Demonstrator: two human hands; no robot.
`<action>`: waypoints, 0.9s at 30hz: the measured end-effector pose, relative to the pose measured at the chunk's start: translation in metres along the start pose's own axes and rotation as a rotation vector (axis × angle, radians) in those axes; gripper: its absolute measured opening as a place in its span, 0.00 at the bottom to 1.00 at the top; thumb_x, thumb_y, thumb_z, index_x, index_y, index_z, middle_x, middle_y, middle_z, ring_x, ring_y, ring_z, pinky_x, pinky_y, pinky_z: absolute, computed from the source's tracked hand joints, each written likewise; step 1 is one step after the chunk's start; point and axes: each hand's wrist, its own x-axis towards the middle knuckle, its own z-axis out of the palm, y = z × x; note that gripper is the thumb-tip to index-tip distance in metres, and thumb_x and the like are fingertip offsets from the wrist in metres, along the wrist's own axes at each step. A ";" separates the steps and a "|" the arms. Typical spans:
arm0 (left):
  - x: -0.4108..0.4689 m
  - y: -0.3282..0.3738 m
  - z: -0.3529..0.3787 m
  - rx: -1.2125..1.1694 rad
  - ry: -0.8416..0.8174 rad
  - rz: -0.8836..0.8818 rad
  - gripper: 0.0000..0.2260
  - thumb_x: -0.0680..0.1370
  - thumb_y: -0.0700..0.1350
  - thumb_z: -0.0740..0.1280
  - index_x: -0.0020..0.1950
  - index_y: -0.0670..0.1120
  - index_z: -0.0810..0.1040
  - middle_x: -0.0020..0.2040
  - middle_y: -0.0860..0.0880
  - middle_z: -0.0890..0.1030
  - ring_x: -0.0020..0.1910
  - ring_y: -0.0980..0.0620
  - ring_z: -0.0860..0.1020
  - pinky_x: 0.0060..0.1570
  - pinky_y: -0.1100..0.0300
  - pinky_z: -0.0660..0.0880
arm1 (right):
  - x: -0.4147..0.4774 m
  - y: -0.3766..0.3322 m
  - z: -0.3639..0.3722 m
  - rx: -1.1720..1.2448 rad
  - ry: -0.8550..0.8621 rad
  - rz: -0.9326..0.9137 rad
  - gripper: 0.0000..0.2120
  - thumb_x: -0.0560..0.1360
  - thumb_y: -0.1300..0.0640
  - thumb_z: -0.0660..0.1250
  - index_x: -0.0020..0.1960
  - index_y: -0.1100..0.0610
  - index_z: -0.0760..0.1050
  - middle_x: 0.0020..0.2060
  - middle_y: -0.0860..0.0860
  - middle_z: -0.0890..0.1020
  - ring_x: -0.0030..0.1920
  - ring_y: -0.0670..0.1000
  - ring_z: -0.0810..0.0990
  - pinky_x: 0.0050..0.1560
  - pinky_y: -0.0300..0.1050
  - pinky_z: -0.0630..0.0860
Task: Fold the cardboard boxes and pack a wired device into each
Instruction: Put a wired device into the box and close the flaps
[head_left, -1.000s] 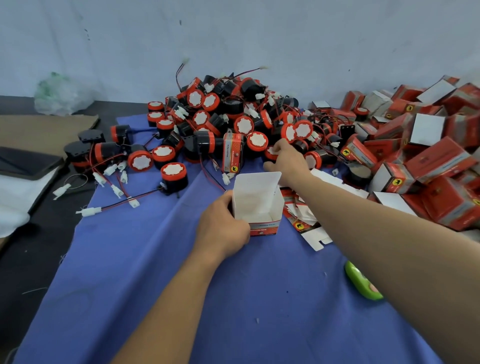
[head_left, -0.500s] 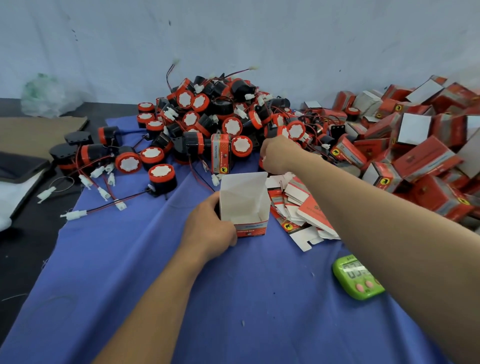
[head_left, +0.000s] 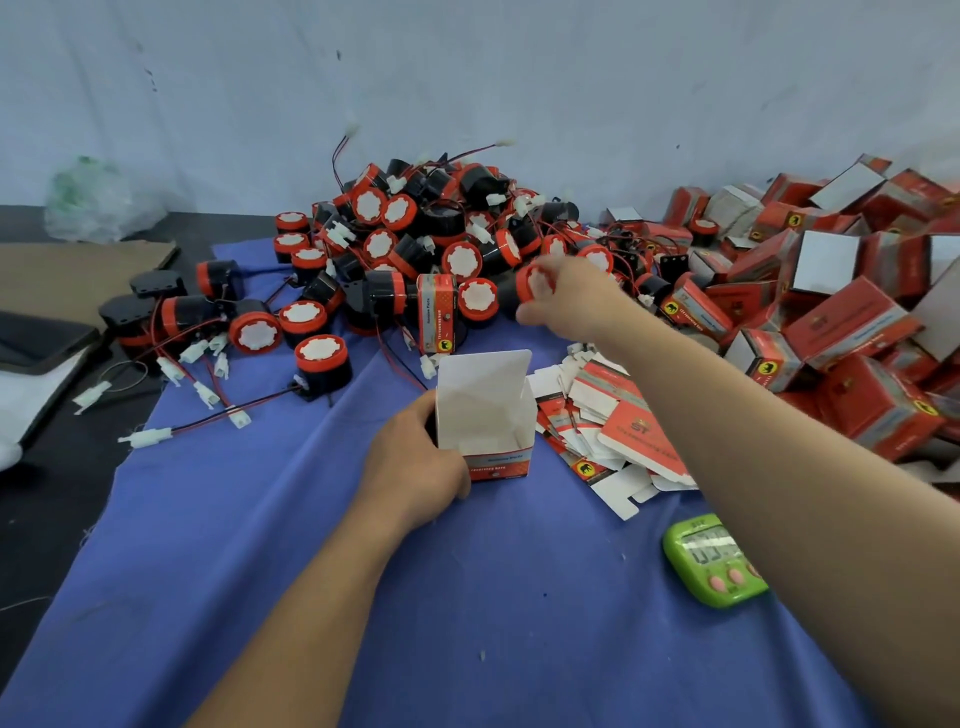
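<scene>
"Genuine Parts" reads faintly on the open cardboard box (head_left: 498, 458) and the upright closed box (head_left: 435, 312), "ST" on a flat carton (head_left: 641, 434).

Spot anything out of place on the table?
One closed box stands on end among the loose devices, apart from the finished boxes heaped at right. Otherwise routine: left hand holds the open box, right hand grips a device.

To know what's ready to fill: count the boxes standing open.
1. The open box stands on the blue cloth, flap up, gripped by the left hand. The box heap at right shows white faces and may hide more. The right hand grips a wired device.
</scene>
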 end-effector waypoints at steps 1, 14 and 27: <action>0.000 0.000 0.000 -0.003 -0.002 -0.002 0.30 0.59 0.32 0.70 0.49 0.65 0.77 0.41 0.68 0.82 0.37 0.50 0.81 0.22 0.61 0.74 | -0.007 -0.005 -0.008 0.149 0.089 0.000 0.15 0.75 0.58 0.73 0.60 0.56 0.77 0.44 0.51 0.79 0.42 0.54 0.77 0.37 0.44 0.72; -0.001 0.001 0.002 -0.036 -0.001 -0.011 0.30 0.59 0.31 0.70 0.49 0.64 0.78 0.40 0.66 0.82 0.38 0.47 0.81 0.21 0.59 0.74 | -0.071 -0.033 -0.070 1.375 0.344 0.111 0.18 0.82 0.44 0.65 0.61 0.58 0.79 0.55 0.59 0.86 0.48 0.53 0.86 0.54 0.49 0.82; -0.001 0.001 0.003 0.025 0.041 -0.003 0.30 0.59 0.31 0.72 0.51 0.61 0.78 0.41 0.62 0.82 0.40 0.54 0.79 0.22 0.63 0.71 | -0.120 -0.054 -0.044 0.156 0.196 -0.173 0.20 0.65 0.38 0.78 0.52 0.45 0.81 0.43 0.40 0.83 0.42 0.40 0.79 0.38 0.34 0.76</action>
